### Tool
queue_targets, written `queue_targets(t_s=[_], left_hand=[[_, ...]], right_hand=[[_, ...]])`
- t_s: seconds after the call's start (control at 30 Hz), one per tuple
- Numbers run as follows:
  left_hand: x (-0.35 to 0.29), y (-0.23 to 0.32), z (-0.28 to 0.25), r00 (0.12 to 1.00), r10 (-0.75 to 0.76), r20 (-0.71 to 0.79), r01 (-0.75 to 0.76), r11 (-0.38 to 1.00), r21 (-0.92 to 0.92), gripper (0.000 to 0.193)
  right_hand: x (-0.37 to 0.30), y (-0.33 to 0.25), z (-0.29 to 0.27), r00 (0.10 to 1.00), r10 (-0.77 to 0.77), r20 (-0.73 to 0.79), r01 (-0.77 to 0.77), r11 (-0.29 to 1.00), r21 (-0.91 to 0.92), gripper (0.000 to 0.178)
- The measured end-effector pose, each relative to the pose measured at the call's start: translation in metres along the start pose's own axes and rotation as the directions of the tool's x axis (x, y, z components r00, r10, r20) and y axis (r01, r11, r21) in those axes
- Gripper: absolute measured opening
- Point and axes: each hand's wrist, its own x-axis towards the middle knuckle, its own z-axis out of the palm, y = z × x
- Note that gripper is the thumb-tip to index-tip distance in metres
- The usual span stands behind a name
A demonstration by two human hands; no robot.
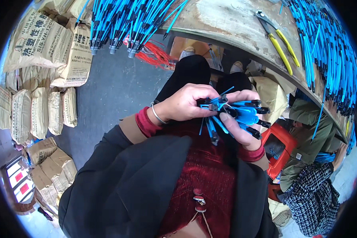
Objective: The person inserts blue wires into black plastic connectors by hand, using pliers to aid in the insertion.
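Observation:
Above my lap, a bundle of blue plastic strips with black end pieces [246, 115] fans out between my hands. My right hand [244, 129] is closed round the bundle, its thumb lying across the strips. On the other side, my left hand [188, 104] pinches at a small black end piece [213, 107] on the bundle. Fingers hide the middle of the bundle, so what the left fingertips grip exactly is unclear. Several strips point down and outward below the thumbs.
Ahead is a wooden table [226, 20] with piles of similar blue strips [127, 20] at left and right. Yellow-handled pliers [279, 41] lie on it. Red cord [154, 55] lies below. Paper sacks [39, 111] stand at left; an orange-red plastic stool [279, 152] is at right.

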Motion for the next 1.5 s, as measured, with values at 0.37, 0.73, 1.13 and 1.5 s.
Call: queue_targets(t_s=[0.37, 0.73, 1.13, 1.5], left_hand=[[0.005, 0.0, -0.009, 0.979, -0.066, 0.192, 0.111, 0.966, -0.233, 0.029], [0.04, -0.028, -0.011, 0.751, -0.185, 0.633, 0.416, 0.878, -0.236, 0.023], [0.025, -0.044, -0.017, 0.927, -0.111, 0.358, 0.266, 0.867, -0.421, 0.022], [0.024, -0.047, -0.009, 0.959, -0.104, 0.262, 0.232, 0.822, -0.52, 0.021]], right_hand=[[-0.001, 0.024, -0.013, 0.947, -0.32, 0.027, 0.318, 0.946, 0.065, 0.059], [-0.012, 0.025, -0.018, 0.992, -0.119, 0.034, 0.118, 0.992, 0.033, 0.049], [-0.008, 0.026, -0.012, 0.957, -0.215, -0.195, 0.217, 0.976, -0.012, 0.045], [-0.004, 0.023, -0.003, 0.933, -0.143, -0.33, 0.106, 0.986, -0.128, 0.042]])
